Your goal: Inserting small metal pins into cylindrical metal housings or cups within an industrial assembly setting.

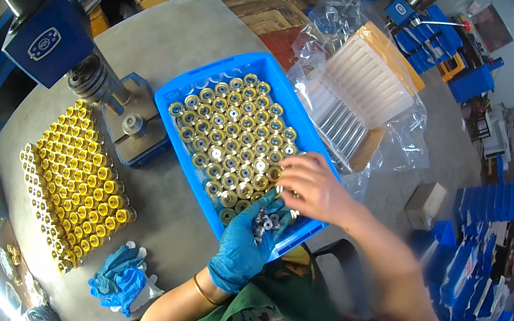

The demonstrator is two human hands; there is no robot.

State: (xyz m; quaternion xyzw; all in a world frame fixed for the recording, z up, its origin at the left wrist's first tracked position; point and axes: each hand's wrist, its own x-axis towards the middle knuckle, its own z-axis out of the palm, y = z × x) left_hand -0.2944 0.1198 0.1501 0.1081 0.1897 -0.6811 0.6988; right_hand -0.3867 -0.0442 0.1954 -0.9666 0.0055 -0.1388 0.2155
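Currently cupping a loose heap of small metal parts (267, 223) in the left hand (243, 242), gloved in blue, turned palm up over the near end of a blue tray (216, 69), with fingers loosely curled beneath the pieces. Reaching in from the lower right with the bare right hand (315, 186), bent at the knuckles, thumb and fingertips angled toward the gloved fingers; impossible to tell whether pinching a part or free of one. Wearing a gold bangle (204, 292) just below the glove. Packed upright in rows within the tray, beyond both hands: brass-coloured round pieces (247, 173). Marked on the blue press (34, 69) at the upper left with a pale oval badge (43, 44), too small to read.
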